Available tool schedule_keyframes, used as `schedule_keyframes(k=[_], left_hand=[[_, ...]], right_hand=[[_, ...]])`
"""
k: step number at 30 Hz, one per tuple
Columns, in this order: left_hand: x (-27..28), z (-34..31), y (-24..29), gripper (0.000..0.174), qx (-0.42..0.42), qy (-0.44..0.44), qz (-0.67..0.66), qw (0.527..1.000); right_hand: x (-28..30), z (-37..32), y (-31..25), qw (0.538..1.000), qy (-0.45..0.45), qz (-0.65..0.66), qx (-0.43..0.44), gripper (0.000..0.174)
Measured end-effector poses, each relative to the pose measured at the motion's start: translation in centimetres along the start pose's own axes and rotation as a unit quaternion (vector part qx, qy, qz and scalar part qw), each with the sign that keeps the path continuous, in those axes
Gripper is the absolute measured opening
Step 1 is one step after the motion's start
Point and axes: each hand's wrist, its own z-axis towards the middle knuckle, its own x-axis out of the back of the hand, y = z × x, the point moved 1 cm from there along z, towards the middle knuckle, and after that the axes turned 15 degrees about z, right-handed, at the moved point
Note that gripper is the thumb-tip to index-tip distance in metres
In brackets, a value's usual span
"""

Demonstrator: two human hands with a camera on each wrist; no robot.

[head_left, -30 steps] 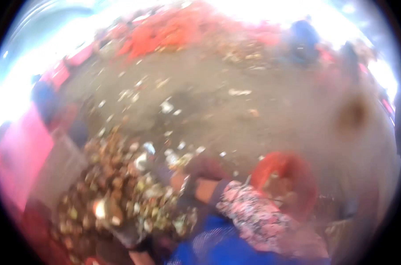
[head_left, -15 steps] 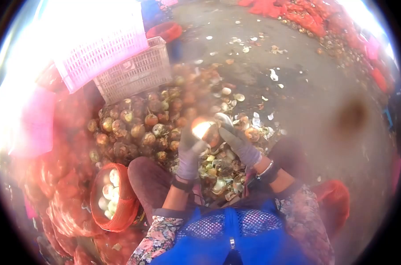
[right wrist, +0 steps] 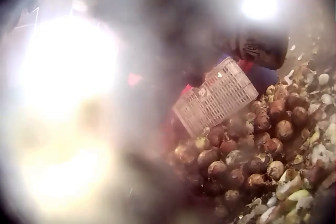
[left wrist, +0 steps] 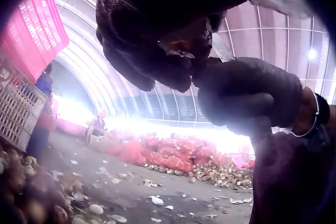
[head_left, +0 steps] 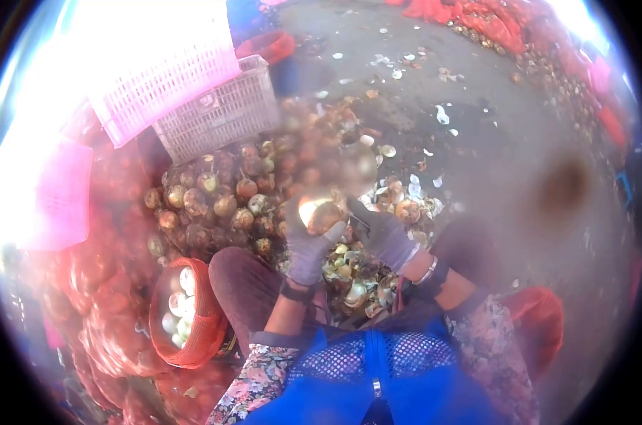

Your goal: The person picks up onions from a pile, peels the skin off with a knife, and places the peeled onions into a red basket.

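Observation:
My gloved left hand [head_left: 307,253] grips a brown-skinned onion [head_left: 326,217] in front of my knees, its top lit brightly. Close against its right side is my gloved right hand [head_left: 390,239], fingers curled round a small knife whose flat, pale blade [left wrist: 222,48] shows beside the onion in the left wrist view. Beneath the hands lies a heap of onion peelings [head_left: 355,287]. Bright glare and blur hide the hands' work in the right wrist view.
Unpeeled onions [head_left: 225,205] are piled ahead on the left, before a pale plastic crate [head_left: 218,117]. A red basket [head_left: 209,322] of peeled white onions stands by my left knee, red mesh sacks [head_left: 98,283] beyond it. Another red basket [head_left: 540,322] is at my right.
The head view has swung round and sharpened. My right hand, earlier stretched out over the peelings apart from the left, has come to the onion in my left hand.

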Motion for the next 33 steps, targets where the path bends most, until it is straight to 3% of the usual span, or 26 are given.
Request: schedule_keyframes(k=[4,6,7,8,9,11,12,14,15,16,18,20,24,25,28,31,33], left_hand=[[-0.2,0.1,-0.9,0.081,-0.080,0.007,0.096,0.992],[-0.3,-0.2,-0.1,0.083,-0.150,0.015,0.213,0.965],[-0.5,-0.3,0.3,0.084,-0.185,0.019,0.270,0.945],[-0.6,-0.4,0.1,0.084,-0.166,0.019,0.244,0.955],[-0.8,-0.5,-0.2,0.083,-0.150,0.019,0.219,0.964],[-1.3,-0.9,-1.2,0.078,-0.110,0.020,0.148,0.983],[-2.0,-2.1,2.2,0.066,0.011,0.003,0.013,1.000],[-1.1,-3.0,0.6,0.058,0.119,-0.078,-0.093,0.985],[-0.6,-3.4,0.1,0.057,0.130,-0.104,-0.093,0.982],[-0.6,-3.4,-0.2,0.056,0.129,-0.124,-0.089,0.980],[-0.8,-2.6,-0.9,0.054,0.117,-0.153,-0.068,0.979],[-1.0,-2.1,-0.9,0.053,0.108,-0.168,-0.051,0.978],[-1.8,-1.8,-0.5,0.050,0.107,-0.193,-0.029,0.975],[-1.9,-1.6,-0.5,0.049,0.106,-0.199,-0.025,0.974],[-2.2,-1.3,-0.3,0.047,0.098,-0.208,-0.014,0.973],[-2.1,-0.9,-0.3,0.045,0.091,-0.214,-0.010,0.973],[-2.4,-0.8,-0.2,0.044,0.089,-0.220,-0.008,0.971]], right_hand=[[-1.1,-0.2,1.6,0.998,0.008,0.055,0.027,0.074],[-7.4,1.3,10.8,0.973,0.073,0.144,0.167,0.072],[-8.2,1.5,12.3,0.968,0.079,0.162,0.177,0.071],[-9.1,1.6,13.7,0.962,0.085,0.180,0.187,0.071],[-8.5,1.6,13.4,0.972,0.068,0.174,0.141,0.071],[-1.7,0.2,3.0,0.998,0.009,-0.068,0.006,0.073],[-0.9,0.0,2.4,0.997,-0.010,-0.081,-0.012,0.067],[-1.5,-0.6,3.3,0.999,0.016,-0.012,0.048,0.055],[-1.4,-0.8,3.5,0.997,0.028,0.002,0.074,0.051],[-2.9,-0.4,6.1,0.969,0.111,0.056,0.212,0.047],[-2.4,0.7,4.1,0.995,0.059,0.043,0.061,0.055],[-3.2,1.4,7.0,0.995,0.064,-0.057,0.055,0.062],[-3.4,3.1,6.9,0.991,0.065,-0.094,0.069,0.073],[-2.3,3.0,7.1,0.983,0.062,-0.093,0.143,0.077],[0.4,2.7,5.8,0.973,0.077,-0.093,0.197,0.078],[0.3,1.6,4.5,0.989,0.034,-0.004,0.142,0.037],[0.5,1.0,3.6,0.989,-0.031,0.113,0.092,0.024]])
